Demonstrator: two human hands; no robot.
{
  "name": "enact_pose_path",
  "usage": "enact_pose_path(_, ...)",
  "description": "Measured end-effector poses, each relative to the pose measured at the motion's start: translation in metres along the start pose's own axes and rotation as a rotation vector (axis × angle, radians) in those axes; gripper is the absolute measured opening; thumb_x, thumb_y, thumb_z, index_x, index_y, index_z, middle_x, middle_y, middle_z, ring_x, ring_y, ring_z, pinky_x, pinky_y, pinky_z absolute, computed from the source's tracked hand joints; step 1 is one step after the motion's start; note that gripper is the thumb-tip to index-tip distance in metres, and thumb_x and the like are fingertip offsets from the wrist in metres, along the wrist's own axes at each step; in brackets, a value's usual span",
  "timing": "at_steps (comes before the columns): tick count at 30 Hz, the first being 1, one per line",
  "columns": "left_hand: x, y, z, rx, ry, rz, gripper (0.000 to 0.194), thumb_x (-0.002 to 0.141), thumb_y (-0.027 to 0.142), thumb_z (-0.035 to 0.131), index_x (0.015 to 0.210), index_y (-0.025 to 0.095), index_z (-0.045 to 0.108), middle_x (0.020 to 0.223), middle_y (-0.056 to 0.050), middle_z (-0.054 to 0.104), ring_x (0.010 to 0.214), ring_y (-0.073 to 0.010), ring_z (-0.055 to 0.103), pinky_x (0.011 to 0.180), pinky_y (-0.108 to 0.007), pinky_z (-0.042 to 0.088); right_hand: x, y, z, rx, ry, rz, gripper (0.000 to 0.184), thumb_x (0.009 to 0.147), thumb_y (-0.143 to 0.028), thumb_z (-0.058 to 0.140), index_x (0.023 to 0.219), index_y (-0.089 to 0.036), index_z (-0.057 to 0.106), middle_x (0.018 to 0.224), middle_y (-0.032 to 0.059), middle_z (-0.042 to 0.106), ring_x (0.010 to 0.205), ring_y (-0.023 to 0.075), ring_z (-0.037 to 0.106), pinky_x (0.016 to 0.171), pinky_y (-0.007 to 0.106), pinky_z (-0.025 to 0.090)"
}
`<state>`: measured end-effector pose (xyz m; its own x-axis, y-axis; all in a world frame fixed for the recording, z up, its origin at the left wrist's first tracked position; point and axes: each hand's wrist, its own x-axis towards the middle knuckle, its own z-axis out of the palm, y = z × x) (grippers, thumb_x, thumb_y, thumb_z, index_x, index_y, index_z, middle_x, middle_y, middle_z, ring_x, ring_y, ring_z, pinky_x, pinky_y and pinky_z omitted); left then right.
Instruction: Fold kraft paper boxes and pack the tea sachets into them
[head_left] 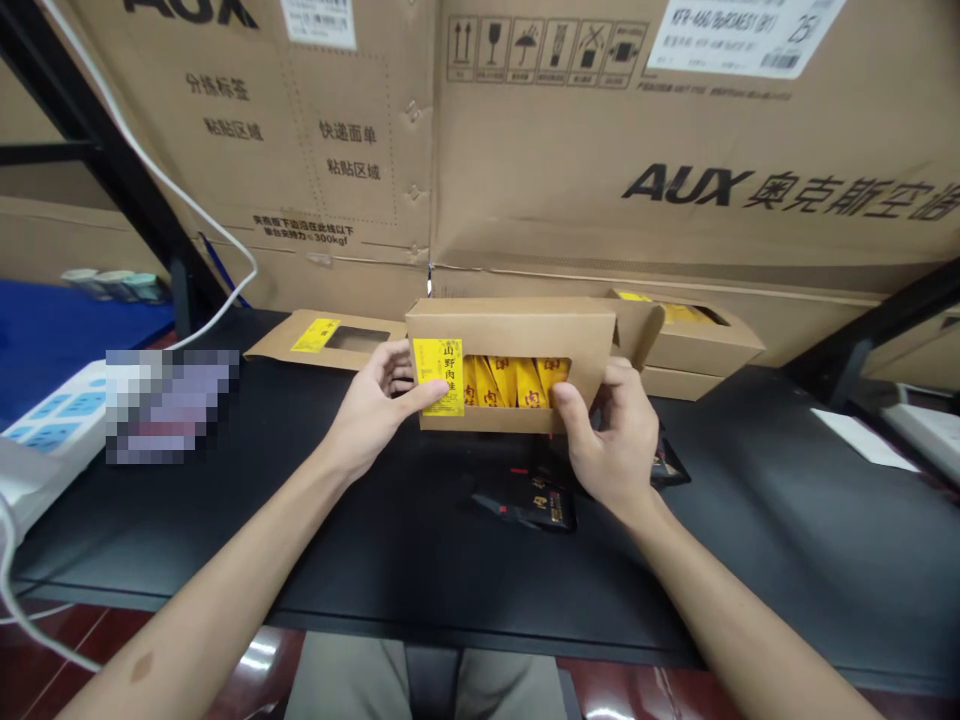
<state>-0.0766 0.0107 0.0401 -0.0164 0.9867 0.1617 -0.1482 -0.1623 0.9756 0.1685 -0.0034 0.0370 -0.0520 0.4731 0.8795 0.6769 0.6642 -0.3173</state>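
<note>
Between my two hands a brown cardboard box is held up above the black table, its windowed face turned toward me. Yellow packets with red characters show through the window, and a yellow label is stuck at the left of it. My left hand grips the box's left end, thumb on the label. At the right end, my right hand has its thumb by the window's lower corner and its fingers behind. An end flap stands out open on the right. Black packets lie below the box.
A flat brown box with a window lies behind at left; another windowed box stands behind at right. Large AUX cartons wall off the back. A white power strip with a cable is at left, a white paper at right.
</note>
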Motion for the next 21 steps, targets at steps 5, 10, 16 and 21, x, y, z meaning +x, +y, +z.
enact_pose_path(5,-0.001,0.004,-0.006,-0.053,-0.087,-0.083,0.068,0.052,0.024,0.095,0.11,0.023,0.059,0.107,-0.004,0.073,0.112,-0.0271,0.067,0.105,-0.048,0.05,0.0,-0.002,-0.001,-0.038,-0.006,-0.024,0.009,0.097,-0.029,0.062,0.101,-0.023,0.056,0.096,0.0037,0.07,0.084,0.0178,0.067,0.072,0.031,0.052)
enact_pose_path(10,-0.002,0.007,-0.008,-0.149,-0.143,-0.149,0.078,0.046,0.014,0.097,0.114,0.021,0.06,0.112,-0.006,0.077,0.111,-0.0307,0.072,0.104,-0.05,0.053,-0.002,-0.001,-0.002,-0.069,0.019,-0.043,0.01,0.097,-0.029,0.063,0.103,-0.023,0.058,0.095,0.0032,0.071,0.075,0.0159,0.066,0.064,0.028,0.05)
enact_pose_path(16,-0.002,0.01,-0.009,-0.119,-0.193,-0.159,0.064,0.052,0.017,0.096,0.11,0.017,0.071,0.116,-0.012,0.08,0.112,-0.0355,0.074,0.1,-0.05,0.059,-0.002,0.001,-0.002,-0.126,0.025,-0.05,0.014,0.097,-0.034,0.062,0.103,-0.023,0.057,0.097,0.0066,0.072,0.08,0.0192,0.069,0.065,0.031,0.052)
enact_pose_path(21,0.0,0.007,-0.013,-0.032,-0.128,-0.122,0.058,0.054,0.026,0.098,0.107,0.018,0.075,0.114,-0.01,0.081,0.11,-0.0333,0.075,0.1,-0.048,0.059,-0.001,0.004,-0.004,-0.158,0.032,-0.034,0.015,0.097,-0.035,0.061,0.101,-0.022,0.056,0.096,0.0072,0.07,0.08,0.02,0.068,0.065,0.033,0.052)
